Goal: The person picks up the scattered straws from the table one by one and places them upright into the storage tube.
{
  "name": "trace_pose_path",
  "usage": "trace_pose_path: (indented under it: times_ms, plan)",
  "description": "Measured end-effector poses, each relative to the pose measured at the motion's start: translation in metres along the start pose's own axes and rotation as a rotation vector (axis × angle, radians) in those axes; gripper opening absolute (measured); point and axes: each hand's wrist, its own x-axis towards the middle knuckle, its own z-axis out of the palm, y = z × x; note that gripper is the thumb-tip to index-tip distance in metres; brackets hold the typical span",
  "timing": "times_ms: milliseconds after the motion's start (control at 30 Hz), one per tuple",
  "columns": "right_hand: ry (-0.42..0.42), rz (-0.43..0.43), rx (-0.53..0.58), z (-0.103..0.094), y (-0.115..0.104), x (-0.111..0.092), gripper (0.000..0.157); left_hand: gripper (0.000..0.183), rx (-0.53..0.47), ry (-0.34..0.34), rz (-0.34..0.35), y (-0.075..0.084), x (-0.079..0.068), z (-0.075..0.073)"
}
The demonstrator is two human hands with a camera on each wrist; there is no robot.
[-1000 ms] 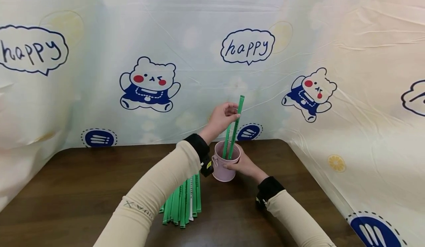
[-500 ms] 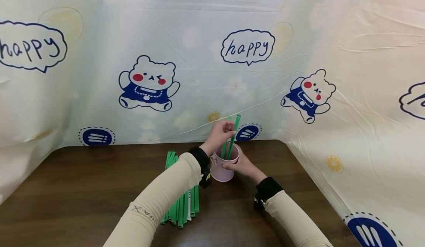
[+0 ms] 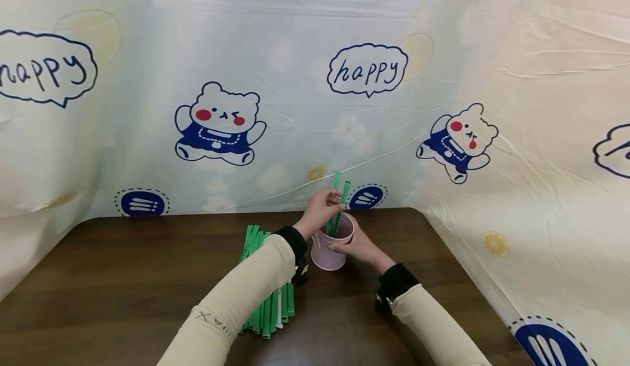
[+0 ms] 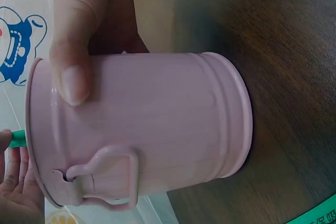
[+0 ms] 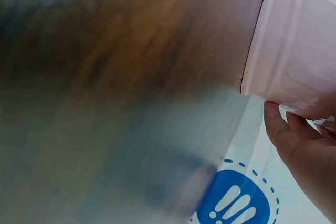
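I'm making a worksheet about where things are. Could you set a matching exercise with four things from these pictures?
1. Left hand
2. Right hand
3. Bucket
4. Stick pile

A. stands upright on the table
B. lies flat
C. pinches a green stick
D. grips the bucket's side

Pairs: 1-C, 2-D, 3-A, 4-B

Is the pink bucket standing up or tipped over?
Standing up. The pink bucket sits base-down on the table, and green straws poke out its top.
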Motion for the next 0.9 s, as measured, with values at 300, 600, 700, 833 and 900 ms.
trace_pose_path:
  times_ms: [300,600,700,833,900]
  plan:
    - [0.025,-0.027,0.0,0.002,-0.005,0.006,0.093,0.033,0.004,0.021,-0.035,0.004,0.002,-0.007]
    - [0.033,-0.035,-0.01,0.006,-0.002,0.006,0.094,0.044,0.091,-0.032,-0.014,0.004,-0.002,-0.026]
    - [0.036,-0.044,0.003,0.007,-0.001,0.004,0.092,0.044,0.147,-0.033,-0.005,0.011,-0.006,-0.048]
    - [0.043,-0.038,0.019,0.006,0.0,-0.001,0.093,0.036,0.26,-0.042,0.036,0.015,-0.014,-0.091]
    - [0.042,-0.034,0.013,0.005,0.001,-0.004,0.093,0.034,0.32,-0.071,0.04,0.011,-0.023,-0.115]
